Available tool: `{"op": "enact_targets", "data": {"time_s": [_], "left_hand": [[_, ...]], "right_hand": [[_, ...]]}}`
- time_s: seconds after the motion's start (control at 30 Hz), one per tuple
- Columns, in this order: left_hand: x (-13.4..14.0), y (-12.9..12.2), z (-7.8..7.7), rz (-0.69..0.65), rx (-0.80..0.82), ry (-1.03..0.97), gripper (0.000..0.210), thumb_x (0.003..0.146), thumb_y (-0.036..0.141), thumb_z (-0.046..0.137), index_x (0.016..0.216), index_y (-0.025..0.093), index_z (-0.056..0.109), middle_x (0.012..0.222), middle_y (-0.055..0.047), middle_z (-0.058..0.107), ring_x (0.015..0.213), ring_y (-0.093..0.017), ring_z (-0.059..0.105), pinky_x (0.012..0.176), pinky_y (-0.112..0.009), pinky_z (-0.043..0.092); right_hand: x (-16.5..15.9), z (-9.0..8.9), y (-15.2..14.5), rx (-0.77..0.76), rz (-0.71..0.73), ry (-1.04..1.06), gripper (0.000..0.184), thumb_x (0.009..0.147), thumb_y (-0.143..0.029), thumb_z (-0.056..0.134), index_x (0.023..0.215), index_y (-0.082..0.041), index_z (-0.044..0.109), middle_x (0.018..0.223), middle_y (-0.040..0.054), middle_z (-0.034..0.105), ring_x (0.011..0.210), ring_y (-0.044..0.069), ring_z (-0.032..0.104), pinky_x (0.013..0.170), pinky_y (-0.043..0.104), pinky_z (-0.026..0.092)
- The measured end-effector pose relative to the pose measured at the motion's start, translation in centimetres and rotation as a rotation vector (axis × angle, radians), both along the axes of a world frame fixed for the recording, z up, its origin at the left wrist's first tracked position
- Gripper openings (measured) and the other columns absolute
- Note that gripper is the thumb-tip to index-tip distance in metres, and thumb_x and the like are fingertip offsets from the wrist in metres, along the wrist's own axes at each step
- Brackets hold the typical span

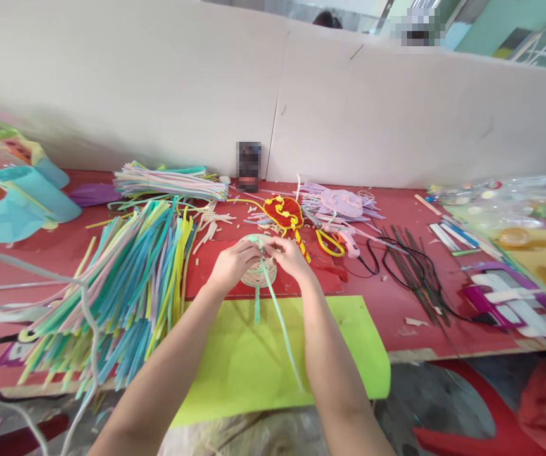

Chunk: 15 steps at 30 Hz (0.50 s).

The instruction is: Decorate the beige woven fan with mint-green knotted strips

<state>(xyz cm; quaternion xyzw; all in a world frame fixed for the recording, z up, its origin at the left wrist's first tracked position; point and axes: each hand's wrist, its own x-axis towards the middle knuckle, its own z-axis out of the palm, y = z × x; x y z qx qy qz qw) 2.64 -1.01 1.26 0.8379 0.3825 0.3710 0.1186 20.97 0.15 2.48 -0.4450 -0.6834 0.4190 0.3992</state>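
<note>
My left hand (236,261) and my right hand (291,258) meet at the top of a round coiled piece (253,277) in beige and pale green. Between the closed fingers of both hands is a mint-green pipe cleaner (279,310), its loose end trailing down toward me. A short green stem (257,307) hangs from the round piece. Just behind lies a red, yellow-edged pipe-cleaner piece (283,213) with a twisted yellow handle. Yellow-handled scissors (330,243) and a pink glue gun (348,240) rest to the right of my right hand.
A big pile of coloured pipe cleaners (130,272) spreads on the left, with another bundle (168,183) behind. Lilac pipe cleaners (339,201) lie back right. Black cable (427,278) crosses the red table. A yellow-green sheet (344,342) covers its front edge. A white partition (372,120) stands behind.
</note>
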Motion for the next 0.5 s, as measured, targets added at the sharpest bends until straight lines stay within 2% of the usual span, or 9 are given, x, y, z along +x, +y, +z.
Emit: {"op": "enact_targets", "data": {"time_s": [0.17, 0.5], "left_hand": [[0.26, -0.07, -0.15, 0.090, -0.075, -0.052, 0.009, 0.085, 0.026, 0.058, 0.085, 0.023, 0.066, 0.095, 0.000, 0.065, 0.086, -0.014, 0.062, 0.078, -0.024, 0.048], [-0.16, -0.18, 0.75, -0.116, 0.095, 0.028, 0.017, 0.090, 0.029, 0.052, 0.094, 0.024, 0.068, 0.101, -0.004, 0.065, 0.092, -0.015, 0.060, 0.081, -0.028, 0.047]], "right_hand": [[-0.29, -0.40, 0.12, 0.004, 0.024, 0.000, 0.023, 0.085, -0.039, 0.054, 0.084, -0.019, 0.065, 0.078, 0.0009, 0.065, 0.068, 0.014, 0.057, 0.063, 0.024, 0.043], [0.09, -0.43, 0.32, 0.014, 0.002, -0.023, 0.023, 0.083, -0.038, 0.057, 0.076, -0.018, 0.064, 0.065, -0.0014, 0.061, 0.060, 0.012, 0.055, 0.058, 0.023, 0.041]]}}
